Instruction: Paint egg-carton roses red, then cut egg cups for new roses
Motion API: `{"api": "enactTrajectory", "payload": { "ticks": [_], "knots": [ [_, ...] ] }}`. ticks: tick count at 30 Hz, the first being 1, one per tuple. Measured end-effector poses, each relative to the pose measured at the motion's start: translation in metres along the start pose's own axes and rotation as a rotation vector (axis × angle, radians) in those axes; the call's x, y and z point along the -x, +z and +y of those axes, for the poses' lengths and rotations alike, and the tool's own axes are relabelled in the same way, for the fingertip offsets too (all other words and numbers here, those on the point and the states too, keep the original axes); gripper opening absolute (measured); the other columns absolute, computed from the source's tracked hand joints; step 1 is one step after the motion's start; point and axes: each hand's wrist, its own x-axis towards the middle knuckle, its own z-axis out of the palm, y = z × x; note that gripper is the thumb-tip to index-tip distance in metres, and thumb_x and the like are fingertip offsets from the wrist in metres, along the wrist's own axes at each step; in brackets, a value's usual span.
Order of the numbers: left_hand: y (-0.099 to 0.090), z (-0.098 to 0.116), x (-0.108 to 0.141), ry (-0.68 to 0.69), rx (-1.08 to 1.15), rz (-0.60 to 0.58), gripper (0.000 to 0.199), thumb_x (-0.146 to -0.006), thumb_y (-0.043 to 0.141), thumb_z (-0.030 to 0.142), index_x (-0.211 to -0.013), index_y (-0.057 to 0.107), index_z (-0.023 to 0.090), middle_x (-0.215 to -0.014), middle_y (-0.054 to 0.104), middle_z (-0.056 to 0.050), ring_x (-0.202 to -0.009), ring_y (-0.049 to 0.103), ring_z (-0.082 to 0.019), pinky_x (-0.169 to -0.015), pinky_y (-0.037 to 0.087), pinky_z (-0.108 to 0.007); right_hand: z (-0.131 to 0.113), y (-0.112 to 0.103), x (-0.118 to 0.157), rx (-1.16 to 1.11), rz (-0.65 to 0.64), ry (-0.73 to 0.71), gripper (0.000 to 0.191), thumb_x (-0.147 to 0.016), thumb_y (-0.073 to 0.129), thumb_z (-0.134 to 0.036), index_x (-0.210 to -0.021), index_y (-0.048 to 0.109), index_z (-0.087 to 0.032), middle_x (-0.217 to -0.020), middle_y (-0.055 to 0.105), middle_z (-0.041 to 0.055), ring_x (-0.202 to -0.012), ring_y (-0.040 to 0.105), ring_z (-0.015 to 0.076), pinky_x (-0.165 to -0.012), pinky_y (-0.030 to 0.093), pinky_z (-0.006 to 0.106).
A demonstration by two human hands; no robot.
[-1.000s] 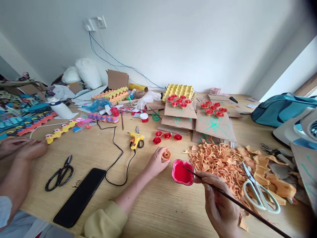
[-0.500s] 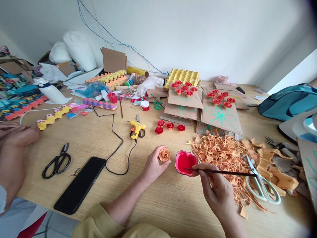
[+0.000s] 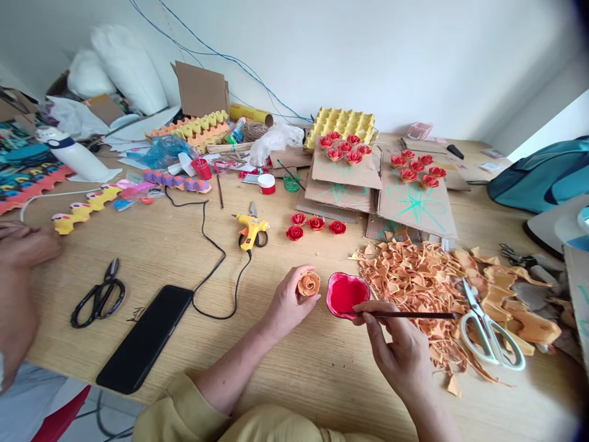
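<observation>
Bench (image 3: 294,374): working along its near edge, right of middle, orange scraps (image 3: 409,276) heaped on the right. Right hand (image 3: 402,350) in a narrow pinch, low on the brush handle; left hand (image 3: 286,304) curled round the orange rose. Paint bowl (image 3: 335,278) sits between rose and scraps. Orange rose (image 3: 308,283): face up, just left of the bowl; I'd grip lightly so petals don't crush. Paintbrush (image 3: 414,315): tip at the bowl's near rim, can't tell if bristles touch. Good loading, my call: roll it in the red, drag off excess on the rim, no drips.

Vs half a second ago: tip has moved from over the paint toward the near rim; rose still in the same grip.
</observation>
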Motion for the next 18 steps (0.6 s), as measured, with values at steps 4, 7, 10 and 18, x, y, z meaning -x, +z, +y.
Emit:
{"api": "enactTrajectory", "payload": {
  "ticks": [4,7,10,18],
  "knots": [
    [-0.001,0.001,0.0,0.012,0.01,-0.003,0.053,-0.081,0.068,0.011,-0.129,0.052,0.024,-0.12,0.065,-0.008,-0.11,0.066,-0.023,-0.099,0.054,-0.036,0.0,-0.001,0.002,-0.015,0.043,0.023,0.012,-0.1,0.055,-0.019,-0.105,0.066,-0.023,-0.085,0.077,0.0037,-0.075,0.076,0.0175,-0.069,0.061,0.027],
    [-0.001,0.001,0.0,0.028,0.009,-0.013,0.053,-0.082,0.065,0.011,-0.131,0.05,0.024,-0.121,0.064,-0.009,-0.111,0.065,-0.023,-0.1,0.053,-0.036,0.001,-0.003,0.003,-0.031,0.057,0.028,0.013,-0.1,0.056,-0.017,-0.107,0.066,-0.023,-0.083,0.076,0.0026,-0.073,0.075,0.0162,-0.069,0.06,0.026],
    [-0.002,0.002,0.001,0.021,0.003,-0.023,0.052,-0.084,0.065,0.011,-0.132,0.049,0.024,-0.121,0.064,-0.009,-0.111,0.065,-0.023,-0.1,0.054,-0.037,0.001,-0.005,0.006,-0.039,0.101,0.051,0.014,-0.1,0.056,-0.017,-0.109,0.066,-0.023,-0.087,0.077,0.004,-0.075,0.075,0.0167,-0.07,0.06,0.026],
    [-0.003,0.007,0.002,0.058,0.026,-0.021,0.046,-0.084,0.065,0.012,-0.127,0.052,0.023,-0.117,0.066,-0.008,-0.106,0.067,-0.022,-0.093,0.056,-0.034,0.002,-0.004,0.011,-0.268,0.214,0.093,0.017,-0.101,0.053,-0.016,-0.111,0.066,-0.021,-0.093,0.076,0.0066,-0.073,0.076,0.018,-0.068,0.062,0.03]
  ]
}}
